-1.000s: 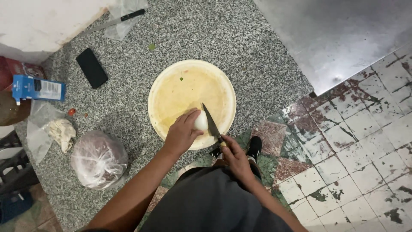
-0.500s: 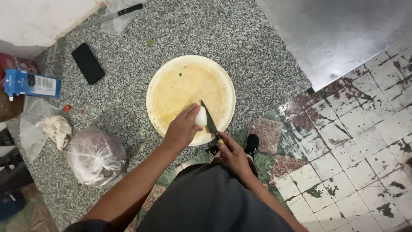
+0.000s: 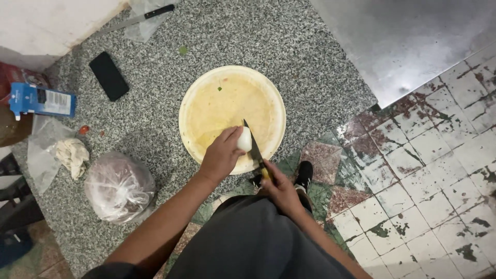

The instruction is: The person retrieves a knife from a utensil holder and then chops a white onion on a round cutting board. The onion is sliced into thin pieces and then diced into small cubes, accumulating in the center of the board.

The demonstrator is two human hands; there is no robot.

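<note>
We are pinching the white onion (image 3: 244,139) in our left hand (image 3: 221,155) fingers on the round board (image 3: 206,103); our right hand (image 3: 281,186), fingers wrapped around the handle, is laying the knife (image 3: 254,147) against its right side, blade pointing away from us.

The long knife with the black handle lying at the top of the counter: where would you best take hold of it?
By the black handle of the long knife, coming from the right: the handle points that way, while the bare blade runs left toward the white wall. It lies flat, so a hand would close over it from above.
</note>
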